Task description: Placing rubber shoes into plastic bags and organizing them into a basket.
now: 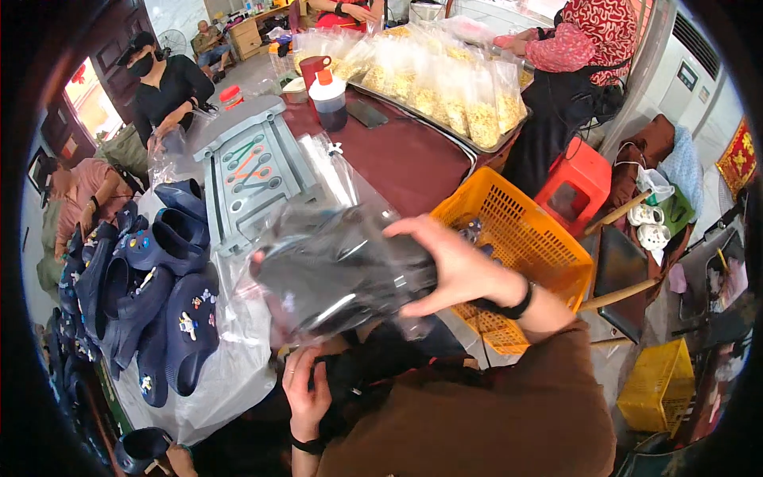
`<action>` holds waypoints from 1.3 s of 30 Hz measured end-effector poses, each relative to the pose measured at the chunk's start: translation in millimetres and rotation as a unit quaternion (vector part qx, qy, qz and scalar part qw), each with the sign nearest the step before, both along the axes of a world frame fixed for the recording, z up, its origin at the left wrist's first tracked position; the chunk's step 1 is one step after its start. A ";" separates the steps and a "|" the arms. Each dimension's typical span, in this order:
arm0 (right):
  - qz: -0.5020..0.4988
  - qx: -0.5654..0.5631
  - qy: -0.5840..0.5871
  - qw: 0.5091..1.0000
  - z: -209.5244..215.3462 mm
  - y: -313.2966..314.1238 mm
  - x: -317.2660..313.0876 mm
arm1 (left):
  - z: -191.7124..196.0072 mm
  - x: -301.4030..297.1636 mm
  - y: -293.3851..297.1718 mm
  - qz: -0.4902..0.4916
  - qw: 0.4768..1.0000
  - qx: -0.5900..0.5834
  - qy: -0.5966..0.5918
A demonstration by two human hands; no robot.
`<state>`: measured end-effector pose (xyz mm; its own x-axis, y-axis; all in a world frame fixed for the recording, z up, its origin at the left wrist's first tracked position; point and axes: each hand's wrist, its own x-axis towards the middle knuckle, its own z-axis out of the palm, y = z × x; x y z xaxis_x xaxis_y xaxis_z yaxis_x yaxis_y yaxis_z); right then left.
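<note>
My right hand [457, 266] grips a dark shoe wrapped in a clear plastic bag [334, 270], held in the air in front of my chest. My left hand [306, 389] is low near my lap, fingers curled on a black thing [350, 374] that I cannot make out. A heap of navy blue clogs [155, 294] with small coloured charms lies to my left on a sheet of clear plastic [230, 374]. An orange plastic basket [517, 238] stands just right of my right hand.
A grey plastic stool [250, 171] with scissors on top stands ahead, with a dark red table [405, 155] behind it bearing bagged yellow food and a sauce bottle [328, 99]. Several people sit or stand around. A red stool [576, 187] and a yellow crate [660, 385] are at right.
</note>
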<state>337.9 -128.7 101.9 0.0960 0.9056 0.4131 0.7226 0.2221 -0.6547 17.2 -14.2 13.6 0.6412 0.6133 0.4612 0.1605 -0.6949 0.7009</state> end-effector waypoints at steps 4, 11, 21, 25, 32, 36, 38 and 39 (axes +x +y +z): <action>-0.108 -0.067 -0.034 0.991 59.3 -66.6 46.3 | -13.0 -12.3 5.2 0.049 0.996 -0.062 -0.033; -0.326 -0.260 -0.235 0.878 64.6 -133.7 91.0 | -15.3 -14.2 14.1 0.091 0.992 -0.060 -0.065; -0.319 -0.435 -0.454 0.709 -126.0 -127.8 71.7 | -25.4 -11.4 10.6 0.077 0.996 -0.037 -0.028; -0.079 -0.312 -0.283 0.904 -134.8 -72.4 18.0 | -33.3 -19.7 13.1 0.069 0.997 -0.037 0.019; 0.168 -0.036 -0.136 0.976 -102.5 30.3 -87.6 | -24.0 -35.6 20.7 0.137 0.990 0.019 -0.005; 0.184 0.120 -0.057 0.974 -91.2 86.9 -122.1 | -16.4 -63.7 37.3 0.220 0.974 0.054 0.010; 0.143 0.142 -0.024 0.979 -84.3 103.8 -125.2 | -18.8 -75.3 51.0 0.259 0.964 0.055 0.022; 0.128 0.142 -0.018 0.981 -84.3 111.1 -126.3 | -13.5 -81.3 58.1 0.283 0.953 0.099 0.031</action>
<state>211.5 -17.6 17.7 -0.1382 0.7455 0.6520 0.6409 0.5692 -0.5150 -64.1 44.0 0.2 0.2623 0.7739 0.5764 0.5858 -0.6024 0.5422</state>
